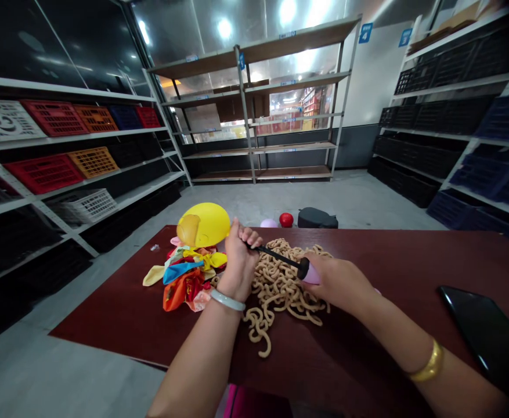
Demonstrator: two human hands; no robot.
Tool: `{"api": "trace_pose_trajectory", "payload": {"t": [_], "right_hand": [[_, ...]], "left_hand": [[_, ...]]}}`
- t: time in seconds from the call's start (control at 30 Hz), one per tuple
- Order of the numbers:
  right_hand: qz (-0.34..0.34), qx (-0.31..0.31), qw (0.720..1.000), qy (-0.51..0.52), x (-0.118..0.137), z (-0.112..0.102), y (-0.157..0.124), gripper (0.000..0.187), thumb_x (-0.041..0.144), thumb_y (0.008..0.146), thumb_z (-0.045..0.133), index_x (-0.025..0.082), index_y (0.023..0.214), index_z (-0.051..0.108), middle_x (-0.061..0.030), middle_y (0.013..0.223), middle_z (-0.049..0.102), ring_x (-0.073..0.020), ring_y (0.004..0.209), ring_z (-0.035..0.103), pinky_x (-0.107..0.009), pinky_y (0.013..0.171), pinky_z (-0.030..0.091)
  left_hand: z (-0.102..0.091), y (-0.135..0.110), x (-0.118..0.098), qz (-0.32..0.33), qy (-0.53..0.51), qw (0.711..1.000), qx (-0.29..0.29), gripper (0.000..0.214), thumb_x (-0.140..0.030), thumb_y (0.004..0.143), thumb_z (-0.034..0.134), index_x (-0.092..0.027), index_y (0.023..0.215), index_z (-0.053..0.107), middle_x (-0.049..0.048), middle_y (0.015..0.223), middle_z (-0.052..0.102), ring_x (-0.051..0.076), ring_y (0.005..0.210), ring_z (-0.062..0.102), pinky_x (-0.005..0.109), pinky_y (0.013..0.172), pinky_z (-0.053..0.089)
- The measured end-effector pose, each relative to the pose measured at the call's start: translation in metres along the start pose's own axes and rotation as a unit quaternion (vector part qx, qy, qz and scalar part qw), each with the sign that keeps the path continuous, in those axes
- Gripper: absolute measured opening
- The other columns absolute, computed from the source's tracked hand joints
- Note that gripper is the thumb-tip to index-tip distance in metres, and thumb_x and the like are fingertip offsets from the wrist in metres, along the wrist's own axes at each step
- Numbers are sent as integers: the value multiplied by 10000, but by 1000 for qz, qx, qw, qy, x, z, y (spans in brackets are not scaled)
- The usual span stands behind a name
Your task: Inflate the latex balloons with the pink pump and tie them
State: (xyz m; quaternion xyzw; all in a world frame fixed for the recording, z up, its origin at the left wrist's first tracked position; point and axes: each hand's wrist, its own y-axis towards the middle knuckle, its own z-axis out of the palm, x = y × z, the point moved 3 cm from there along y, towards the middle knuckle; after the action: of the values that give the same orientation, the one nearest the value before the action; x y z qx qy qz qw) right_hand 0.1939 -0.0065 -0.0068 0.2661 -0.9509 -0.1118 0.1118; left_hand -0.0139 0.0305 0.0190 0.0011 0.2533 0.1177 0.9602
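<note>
My left hand (242, 255) is closed around the end of a black rod (275, 253) that belongs to what looks like a hand balloon pump. The pump's lilac body (311, 275), with a black collar, is wrapped by my right hand (339, 284); most of it is hidden by the fingers. Beneath both hands lies a heap of tan curled pieces (282, 293). Left of my left hand are a rounded yellow balloon (213, 223) and a pile of limp, coloured balloons (184, 278) in orange, blue, yellow and red.
The dark red table (119, 313) carries a black phone-like device (476, 325) at the right. Beyond the far edge show a red ball-like thing (286, 220), a lilac round thing (269, 223) and a dark padded object (317, 218). Shelving with crates (54, 119) lines the room.
</note>
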Motion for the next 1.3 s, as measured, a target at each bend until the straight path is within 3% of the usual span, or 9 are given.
{"api": "trace_pose_trajectory", "payload": {"t": [0.1, 0.2, 0.3, 0.57, 0.77, 0.9, 1.13, 1.2, 1.3], "right_hand": [[-5, 2, 1000, -12, -8, -3, 0, 518, 480, 793, 580, 249, 1248, 494, -85, 1079, 688, -295, 936, 661, -383, 724, 487], [-10, -6, 999, -37, -10, -5, -1, 509, 484, 817, 550, 223, 1249, 493, -103, 1110, 678, -290, 918, 665, -375, 715, 489], [-7, -17, 997, -74, -5, -7, -4, 499, 467, 823, 549, 199, 1239, 490, -114, 1124, 668, -284, 886, 670, -363, 681, 485], [3, -30, 994, -102, 19, -8, -8, 413, 391, 820, 579, 189, 1171, 494, -89, 977, 676, -248, 772, 659, -329, 599, 446], [9, -21, 992, -126, 17, -1, -7, 407, 390, 819, 578, 197, 1167, 487, -92, 984, 677, -252, 759, 663, -319, 572, 424], [2, -26, 992, -121, 11, 5, -4, 424, 463, 854, 520, 212, 1194, 481, -84, 971, 689, -262, 797, 671, -321, 588, 427], [-21, -33, 992, -124, -9, -2, -1, 480, 531, 862, 471, 214, 1223, 484, -89, 1111, 670, -264, 838, 667, -319, 569, 420], [-23, -36, 990, -131, -14, -3, -2, 503, 548, 859, 467, 212, 1234, 482, -87, 1099, 673, -263, 822, 665, -317, 559, 410], [-17, -42, 987, -152, -16, -5, -4, 536, 567, 850, 470, 197, 1238, 484, -96, 1063, 682, -264, 787, 662, -314, 538, 386]], "left_hand": [[-5, 8, -25, 29, -11, 1000, 1, 433, -299, 904, 558, -192, 585, 287, -79, 431, 281, 39, 359, 295, 190, 398, 236], [-3, 6, -28, 41, -16, 999, 6, 424, -300, 903, 561, -194, 599, 285, -82, 440, 286, 38, 365, 306, 187, 406, 241], [1, -3, -9, 38, -18, 999, 4, 445, -325, 891, 573, -194, 593, 271, -82, 438, 279, 42, 359, 297, 194, 402, 246], [13, -38, 68, -31, 7, 999, 13, 466, -423, 835, 622, -184, 577, 316, -64, 462, 304, 63, 378, 321, 208, 388, 250], [4, -33, 83, -67, -12, 998, -8, 481, -417, 825, 632, -185, 572, 297, -66, 463, 302, 56, 374, 310, 203, 383, 253], [-4, -15, 64, -66, -7, 997, -42, 482, -405, 851, 597, -184, 566, 277, -75, 430, 274, 56, 344, 278, 194, 366, 223], [-12, 16, -18, 30, -38, 999, -12, 464, -345, 904, 528, -186, 559, 260, -84, 423, 256, 46, 323, 280, 184, 362, 228], [-11, 16, -27, 44, -40, 998, 9, 472, -357, 888, 554, -190, 559, 260, -87, 424, 251, 46, 320, 285, 188, 359, 230], [-8, 12, -20, 48, -41, 998, 13, 477, -378, 873, 574, -192, 558, 269, -87, 428, 249, 47, 326, 297, 188, 361, 239]]}}
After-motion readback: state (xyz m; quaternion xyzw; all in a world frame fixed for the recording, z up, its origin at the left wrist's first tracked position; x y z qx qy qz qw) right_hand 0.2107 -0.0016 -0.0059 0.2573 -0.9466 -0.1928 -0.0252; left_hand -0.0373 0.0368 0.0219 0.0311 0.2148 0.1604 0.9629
